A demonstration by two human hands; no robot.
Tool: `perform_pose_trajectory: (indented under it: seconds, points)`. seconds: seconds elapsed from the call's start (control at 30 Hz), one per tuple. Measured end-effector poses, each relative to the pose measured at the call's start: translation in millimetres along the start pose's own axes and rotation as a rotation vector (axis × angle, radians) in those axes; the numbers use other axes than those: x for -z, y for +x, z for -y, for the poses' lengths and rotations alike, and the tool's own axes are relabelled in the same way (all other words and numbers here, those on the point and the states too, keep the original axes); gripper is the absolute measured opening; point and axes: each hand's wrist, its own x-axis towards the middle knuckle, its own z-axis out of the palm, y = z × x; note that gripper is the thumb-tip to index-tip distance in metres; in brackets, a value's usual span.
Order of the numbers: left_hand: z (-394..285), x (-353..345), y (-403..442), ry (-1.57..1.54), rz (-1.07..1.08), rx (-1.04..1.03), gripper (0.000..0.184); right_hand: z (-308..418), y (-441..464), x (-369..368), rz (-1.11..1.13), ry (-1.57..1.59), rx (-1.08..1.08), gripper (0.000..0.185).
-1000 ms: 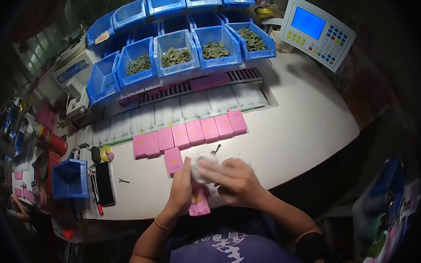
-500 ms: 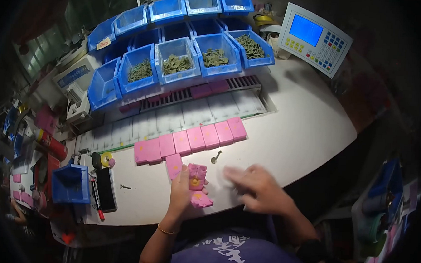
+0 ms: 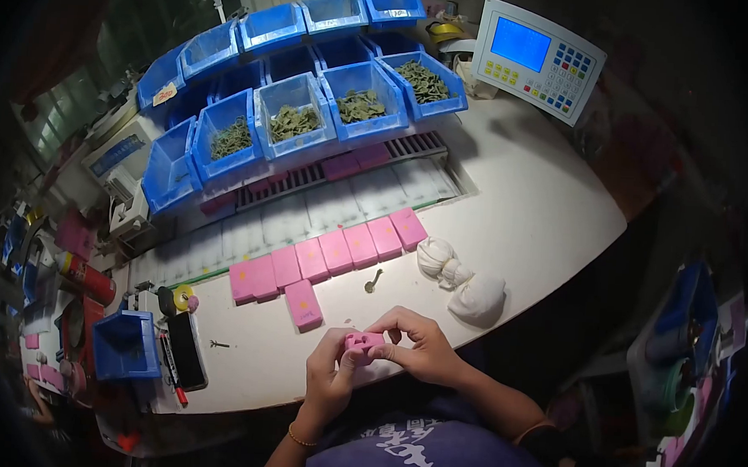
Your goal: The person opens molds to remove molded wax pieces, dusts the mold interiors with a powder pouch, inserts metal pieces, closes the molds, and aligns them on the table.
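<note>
Both hands meet at the table's near edge over a small pink rubber mould [image 3: 364, 342]. My left hand [image 3: 329, 373] grips its left side between thumb and fingers. From the right, my right hand [image 3: 421, 346] pinches it with thumb and forefinger. The fingers cover much of the mould; a dark opening shows on its face. Just beyond them a single pink mould [image 3: 303, 306] lies flat, below a row of several pink moulds [image 3: 337, 253]. A small dark green piece [image 3: 373, 281] lies on the table, and a tied white cloth bundle [image 3: 477, 296] rests to the right.
Blue bins [image 3: 362, 106], several with green pieces, rise at the back. A keypad unit with a blue screen [image 3: 539, 60] stands back right. On the left are a phone [image 3: 186, 350], a red marker [image 3: 173, 371] and a blue bin [image 3: 125, 347].
My right hand, blurred and apart before, has come left onto the pink mould. The mould, earlier spread open in my left hand, looks more compact. The white bundle now lies on the table.
</note>
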Motion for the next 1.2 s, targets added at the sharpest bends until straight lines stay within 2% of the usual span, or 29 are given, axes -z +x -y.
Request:
perform_pose_trajectory:
  seconds: [0.07, 0.2, 0.27, 0.4, 0.47, 0.5, 0.6, 0.67, 0.7, 0.77, 0.83, 0.9, 0.93, 1.0, 1.1, 1.2]
  points:
    - [-2, 1, -1, 0.046, -0.006, -0.082, 0.031, 4, 0, 0, -0.006, 0.004, 0.043, 0.025]
    - [-4, 1, -3, -0.076, 0.033, -0.057, 0.024, 0, -5, -1, 0.030, 0.054, -0.009, 0.023]
    - [-4, -2, -4, -0.328, 0.028, 0.028, 0.019, -2, -8, -7, 0.015, 0.338, -0.068, 0.022]
    - [-4, -4, -11, -0.301, 0.021, 0.008, 0.018, -11, -14, -14, 0.049, 0.476, -0.037, 0.023]
    - [-3, -7, -12, -0.100, -0.073, -0.141, 0.018, -18, -17, -19, 0.059, 0.598, -0.053, 0.025]
    - [-5, -8, -11, -0.100, -0.073, -0.141, 0.018, -17, -16, -19, 0.060, 0.598, -0.053, 0.025]
    - [-7, -7, -7, 0.036, -0.118, -0.217, 0.021, -5, -12, -14, 0.053, 0.549, -0.104, 0.027]
    - [0, -4, -11, -0.127, -0.056, -0.058, 0.024, 13, -9, -4, 0.047, 0.064, 0.074, 0.029]
    - [-1, -2, -13, -0.127, -0.056, -0.058, 0.024, 14, -11, -3, 0.047, 0.064, 0.074, 0.029]
    - [-11, 7, -11, 0.006, 0.043, -0.060, 0.027, 16, -3, 0, 0.075, -0.213, 0.282, 0.030]
    - [-18, 22, -13, 0.025, 0.203, 0.050, 0.029, 15, -2, -3, 0.038, -0.216, 0.333, 0.031]
    - [-11, 28, -16, -0.057, 0.295, 0.142, 0.027, 7, -7, -8, 0.082, -0.102, 0.229, 0.031]
    - [-12, 29, -17, -0.049, 0.269, 0.143, 0.027, 5, -7, -11, 0.116, -0.090, 0.265, 0.036]
    - [-14, 32, -18, -0.113, 0.314, 0.285, 0.027, 3, -10, -20, 0.099, -0.087, 0.257, 0.036]
    - [-12, 38, -22, 0.055, 0.326, 0.268, 0.028, -1, -13, -31, 0.060, -0.089, 0.217, 0.035]
    - [-11, 45, -26, 0.094, 0.309, 0.211, 0.030, -1, -10, -38, 0.090, -0.123, 0.149, 0.029]
